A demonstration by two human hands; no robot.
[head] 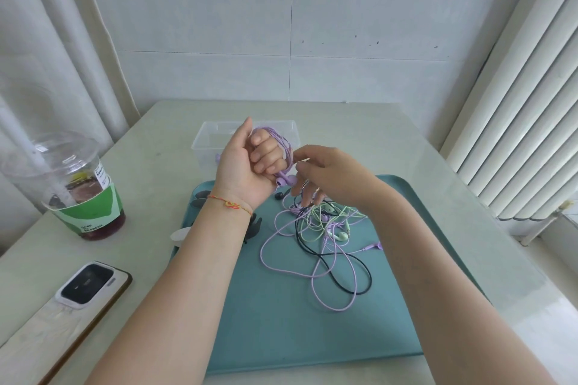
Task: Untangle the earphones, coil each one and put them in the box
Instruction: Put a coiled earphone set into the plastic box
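The green sleeve on your drink cup (82,194) carries small print too blurred to read, and it stands by a phone (93,286) on the pale desk (359,134) between white curtains. Your left hand (247,166) grips a coiled purple earphone (283,147) before the clear box (219,134); your right hand (325,175) pinches its cable above the tangled earphones (325,241) on the teal tray (281,322)

A tray (244,322) lies on the table (406,141), with tangled earphones (319,247) on its right half. Behind the tray stands a box (206,137). Left of the tray stands a lidded cup (78,191), and a phone (90,287) lies in front of the cup.
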